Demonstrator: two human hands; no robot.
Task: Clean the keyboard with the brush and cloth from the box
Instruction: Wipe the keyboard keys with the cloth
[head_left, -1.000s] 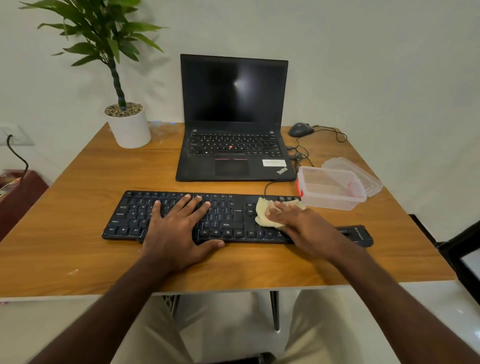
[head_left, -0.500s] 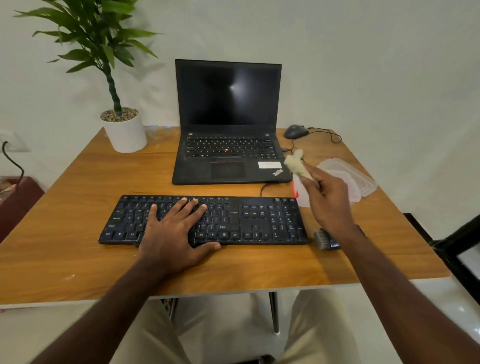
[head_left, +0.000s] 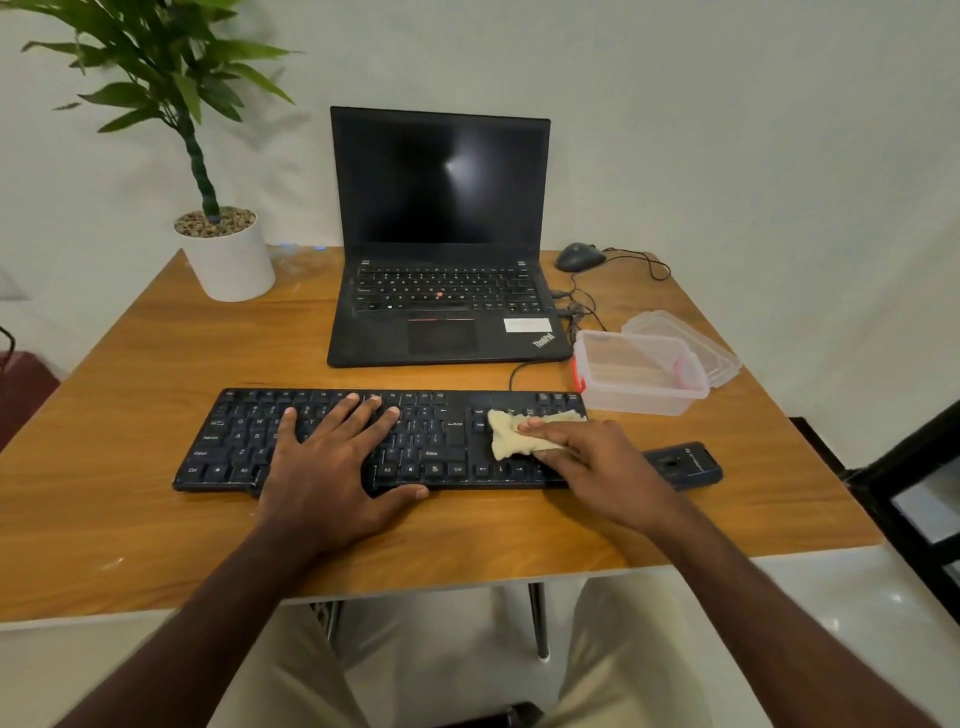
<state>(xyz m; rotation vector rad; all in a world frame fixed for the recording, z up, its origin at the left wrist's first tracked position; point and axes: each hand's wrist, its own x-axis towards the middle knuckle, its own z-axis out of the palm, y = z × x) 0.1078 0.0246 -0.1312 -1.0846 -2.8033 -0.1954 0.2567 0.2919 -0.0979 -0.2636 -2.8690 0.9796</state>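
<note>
Head view looks down on a wooden desk (head_left: 156, 395) where a black keyboard (head_left: 441, 431) lies in front of an open laptop (head_left: 441, 234). Left hand (head_left: 332, 467) lies flat on the keys, fingers spread and straight, gripping nothing. Right hand (head_left: 597, 462) presses a pale yellow cloth (head_left: 511, 439) onto the keyboard's right end with straight fingers. Just beside that end stands the clear box (head_left: 641, 376), its lid (head_left: 696, 338) behind it; the dark brush (head_left: 683, 462) lies right of the keyboard.

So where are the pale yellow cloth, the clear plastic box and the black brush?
pale yellow cloth (head_left: 511, 435): head view, its bare crumpled left half.
clear plastic box (head_left: 641, 397): head view, its front wall.
black brush (head_left: 685, 462): head view, its flat top, right of the keyboard.
</note>
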